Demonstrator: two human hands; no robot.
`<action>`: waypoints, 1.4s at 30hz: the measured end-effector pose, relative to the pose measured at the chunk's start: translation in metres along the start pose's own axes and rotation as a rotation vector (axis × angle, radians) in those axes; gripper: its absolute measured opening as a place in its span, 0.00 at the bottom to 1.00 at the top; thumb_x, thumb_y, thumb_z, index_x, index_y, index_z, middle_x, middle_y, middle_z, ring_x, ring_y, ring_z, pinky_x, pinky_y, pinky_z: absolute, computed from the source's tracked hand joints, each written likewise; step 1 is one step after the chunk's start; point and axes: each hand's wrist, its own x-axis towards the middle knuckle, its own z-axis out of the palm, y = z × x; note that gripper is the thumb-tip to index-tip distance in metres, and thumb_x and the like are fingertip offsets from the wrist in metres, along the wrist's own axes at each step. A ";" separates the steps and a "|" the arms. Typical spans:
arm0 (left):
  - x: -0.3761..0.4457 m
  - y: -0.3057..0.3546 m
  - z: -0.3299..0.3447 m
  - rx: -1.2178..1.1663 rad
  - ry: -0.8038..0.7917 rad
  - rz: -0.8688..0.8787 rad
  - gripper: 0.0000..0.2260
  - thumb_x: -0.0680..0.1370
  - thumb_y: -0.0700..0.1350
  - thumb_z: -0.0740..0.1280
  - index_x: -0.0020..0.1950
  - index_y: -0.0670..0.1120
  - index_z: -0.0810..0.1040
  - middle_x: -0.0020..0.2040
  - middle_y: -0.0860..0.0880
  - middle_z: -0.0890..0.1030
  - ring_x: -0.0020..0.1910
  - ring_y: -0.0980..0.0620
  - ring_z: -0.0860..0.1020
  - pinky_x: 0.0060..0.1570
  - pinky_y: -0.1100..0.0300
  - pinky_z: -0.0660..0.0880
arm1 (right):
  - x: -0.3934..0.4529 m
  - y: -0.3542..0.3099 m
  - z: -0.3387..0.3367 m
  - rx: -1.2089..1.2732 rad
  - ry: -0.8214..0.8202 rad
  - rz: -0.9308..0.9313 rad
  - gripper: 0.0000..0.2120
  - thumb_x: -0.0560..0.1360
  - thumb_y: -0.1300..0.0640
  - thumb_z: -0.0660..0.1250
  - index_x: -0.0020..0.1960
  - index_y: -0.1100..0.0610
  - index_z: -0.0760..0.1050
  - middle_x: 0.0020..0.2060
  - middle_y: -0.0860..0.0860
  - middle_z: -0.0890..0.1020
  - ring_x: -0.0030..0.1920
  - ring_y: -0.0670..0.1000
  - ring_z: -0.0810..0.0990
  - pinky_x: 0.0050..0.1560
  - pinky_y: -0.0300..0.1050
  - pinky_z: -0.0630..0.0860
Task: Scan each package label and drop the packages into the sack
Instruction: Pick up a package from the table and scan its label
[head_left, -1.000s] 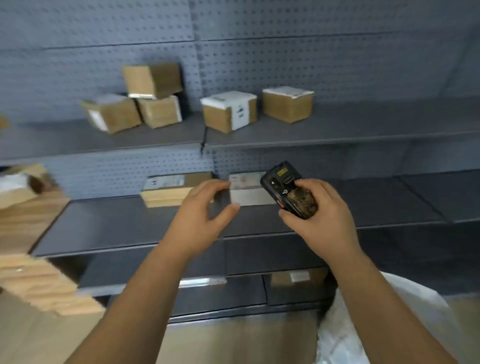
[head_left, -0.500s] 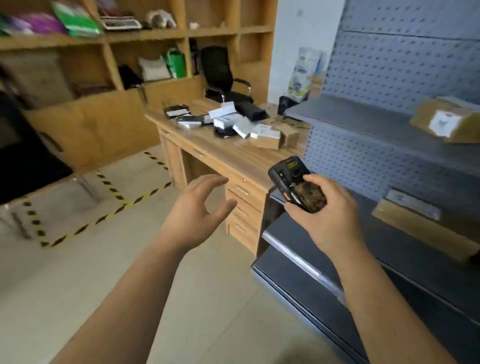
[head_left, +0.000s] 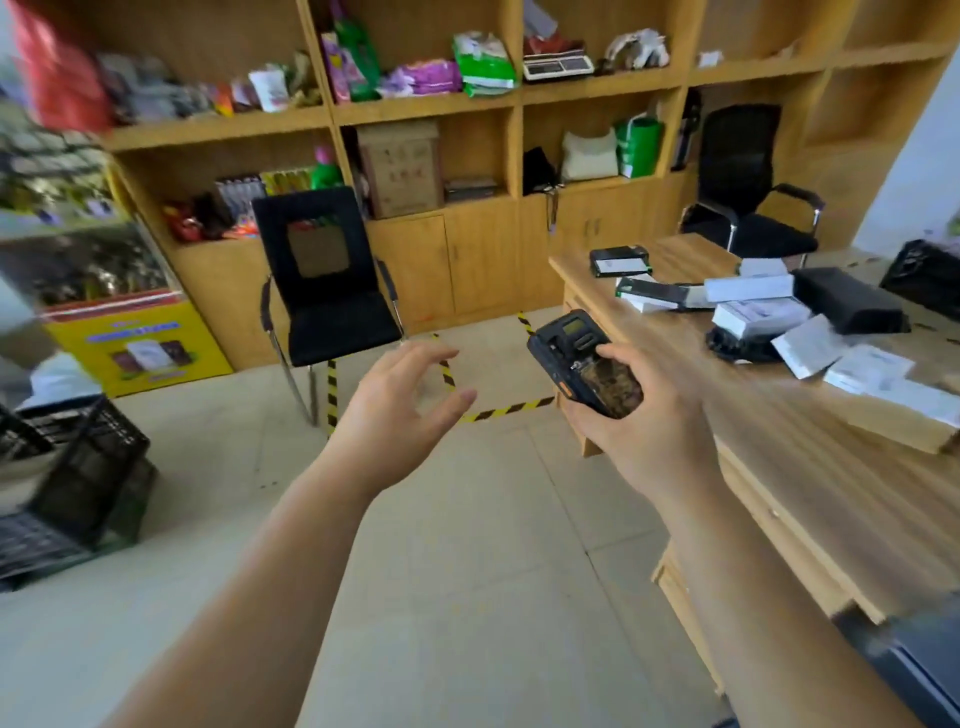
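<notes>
My right hand (head_left: 654, 431) grips a black handheld scanner (head_left: 584, 361), its small screen facing up, held in the air over the floor near the desk's corner. My left hand (head_left: 400, 410) hangs in the air to the left of it, fingers spread and loosely bent, holding nothing. Several white and black packages (head_left: 758, 317) lie on the wooden desk (head_left: 810, 467) at the right. No sack is in view.
A black chair (head_left: 327, 291) stands ahead on the tiled floor by yellow-black tape. Wooden wall shelves (head_left: 467, 98) hold bags and boxes. An office chair (head_left: 748, 208) sits behind the desk. Black crates (head_left: 78, 483) stand at the left, beside a yellow box (head_left: 135, 348).
My view has swung left, away from the grey shelves and cardboard boxes, to the desk and room. My left hand left the box on the shelf and is now bare in the air.
</notes>
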 end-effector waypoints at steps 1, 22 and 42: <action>0.015 -0.008 -0.002 0.008 0.013 -0.021 0.22 0.76 0.58 0.66 0.69 0.54 0.73 0.67 0.57 0.74 0.68 0.58 0.69 0.69 0.54 0.68 | 0.020 0.001 0.011 0.008 -0.010 -0.020 0.28 0.65 0.46 0.79 0.63 0.47 0.75 0.55 0.44 0.79 0.53 0.41 0.73 0.51 0.41 0.73; 0.469 -0.059 0.227 -0.308 -0.382 0.367 0.18 0.78 0.52 0.69 0.67 0.50 0.75 0.59 0.61 0.72 0.54 0.68 0.66 0.55 0.68 0.64 | 0.292 0.184 0.065 -0.318 0.370 0.481 0.27 0.63 0.45 0.77 0.61 0.42 0.75 0.55 0.38 0.75 0.54 0.40 0.74 0.56 0.40 0.73; 0.663 0.034 0.514 -0.324 -0.756 0.573 0.17 0.78 0.53 0.68 0.66 0.50 0.76 0.62 0.55 0.76 0.63 0.53 0.73 0.62 0.55 0.70 | 0.388 0.396 -0.006 -0.455 0.605 0.826 0.29 0.66 0.45 0.77 0.64 0.44 0.74 0.61 0.42 0.75 0.59 0.45 0.74 0.55 0.45 0.73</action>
